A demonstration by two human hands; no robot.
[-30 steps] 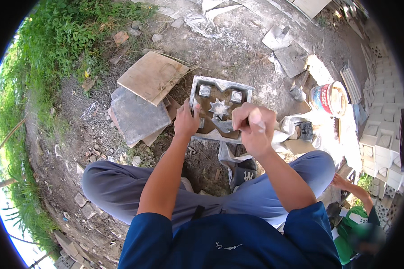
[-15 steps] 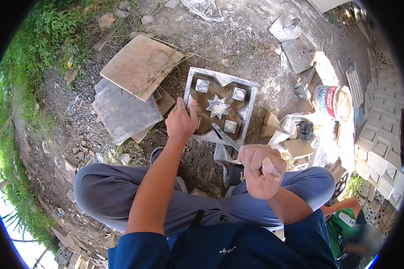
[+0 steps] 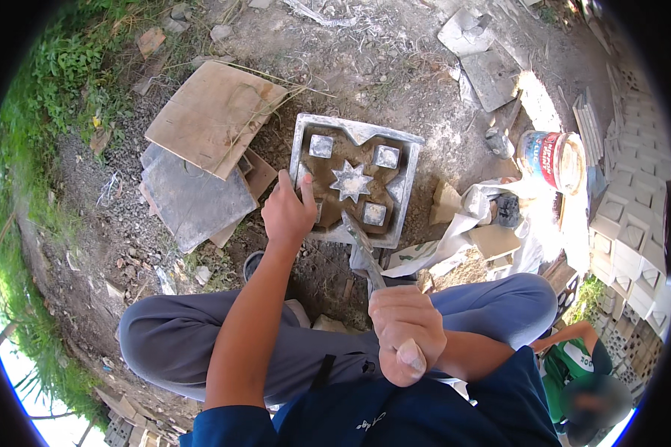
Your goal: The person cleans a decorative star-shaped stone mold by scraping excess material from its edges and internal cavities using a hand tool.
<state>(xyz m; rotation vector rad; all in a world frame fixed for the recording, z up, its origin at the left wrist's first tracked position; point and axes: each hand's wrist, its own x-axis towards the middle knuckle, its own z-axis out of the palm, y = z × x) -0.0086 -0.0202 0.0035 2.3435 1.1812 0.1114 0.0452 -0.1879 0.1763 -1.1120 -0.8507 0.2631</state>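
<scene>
In front of my legs a square grey mould lies on the ground. Brown mortar fills it around an eight-pointed star block and small square blocks at the corners. My left hand grips the mould's left rim, thumb and forefinger over the edge. Lower right, my right hand is closed round the handle of a trowel, the grip hidden in my fist. The trowel's long grey blade points up and left, its tip over the mortar near the mould's front edge.
Left of the mould lie stacked boards. To the right are a white sack with sandy material and a paint bucket on its side. Pale cement blocks line the far right. Another person in green is at lower right.
My right hand has drawn back toward my body and slightly left, and the trowel blade has turned more upright. My left hand keeps hold of the mould's rim.
</scene>
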